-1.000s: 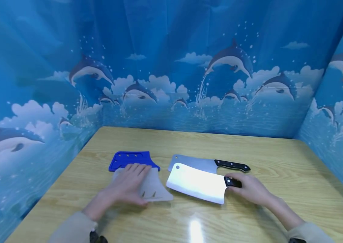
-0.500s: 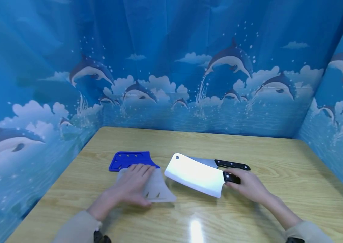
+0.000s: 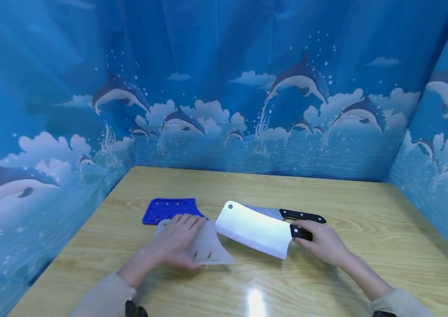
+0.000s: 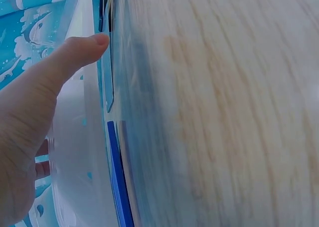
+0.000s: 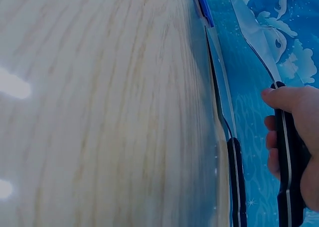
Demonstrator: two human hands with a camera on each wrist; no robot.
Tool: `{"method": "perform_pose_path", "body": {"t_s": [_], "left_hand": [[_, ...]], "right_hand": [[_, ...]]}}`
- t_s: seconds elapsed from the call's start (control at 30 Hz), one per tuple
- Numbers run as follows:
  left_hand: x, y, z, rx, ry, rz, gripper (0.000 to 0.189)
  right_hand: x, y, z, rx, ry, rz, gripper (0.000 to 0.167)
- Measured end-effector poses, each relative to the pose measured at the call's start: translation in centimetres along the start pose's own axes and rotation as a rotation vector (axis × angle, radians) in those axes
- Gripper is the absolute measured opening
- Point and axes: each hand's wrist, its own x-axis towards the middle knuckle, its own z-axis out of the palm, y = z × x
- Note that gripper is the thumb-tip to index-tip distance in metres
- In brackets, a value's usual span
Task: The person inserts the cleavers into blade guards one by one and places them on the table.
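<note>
Holding a cleaver [image 3: 253, 229] by its black handle [image 3: 301, 232], the right hand [image 3: 323, 242] curls its fingers round the grip with the thumb laid along it near the blade — a hold that probably helps steer the broad, heavy-looking steel while keeping skin off the edge. In the right wrist view the blade stands clear of the tabletop, its holed end pointing to the person's left.

The left hand [image 3: 178, 242] grips a translucent white blade guard [image 3: 212, 244], thumb on the near side and fingers over the top and far side. Such a spread likely suits a wide, flat thing, leaving its flared end free on the side towards the blade. The left wrist view shows the guard raised off the wood. Blade tip and guard lie just beside each other in the head view; whether they touch I cannot tell.

Beyond, a second knife [image 3: 303, 215] lies flat on the table [image 3: 271, 290], partly hidden behind the cleaver, and a blue blade guard [image 3: 170, 210] lies flat behind the left hand — both out of the way there, it seems, leaving the near side for handling.
</note>
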Motion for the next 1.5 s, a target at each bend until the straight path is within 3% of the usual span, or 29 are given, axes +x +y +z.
{"method": "perform_pose_path", "body": {"t_s": [0.37,0.53,0.73,0.87,1.1,1.33,1.5], "left_hand": [[0.0,0.1,0.5,0.017,-0.005,0.0,0.108],[0.2,0.2,0.7,0.027,-0.004,-0.001,0.107],[0.4,0.3,0.5,0.034,0.02,-0.024,0.108],[0.5,0.3,0.2,0.025,0.014,-0.05,0.109],[0.5,0.1,0.3,-0.003,0.002,-0.11,0.107],[0.3,0.1,0.2,-0.015,0.019,-0.02,0.106],[0.3,0.4,0.0,-0.01,0.029,0.057,0.107]], "right_hand": [[-0.2,0.1,0.0,-0.007,-0.008,0.01,0.039],[-0.3,-0.1,0.2,-0.058,0.01,0.004,0.037],[-0.5,-0.8,0.4,-0.219,0.114,-0.113,0.037],[-0.7,-1.1,0.5,-0.245,0.196,-0.204,0.039],[-0.9,-1.5,0.2,-0.227,0.164,-0.259,0.039],[-1.7,-0.7,0.2,-0.184,0.193,-0.413,0.043],[-2.1,-0.1,-0.1,-0.149,0.199,-0.496,0.035]]}}
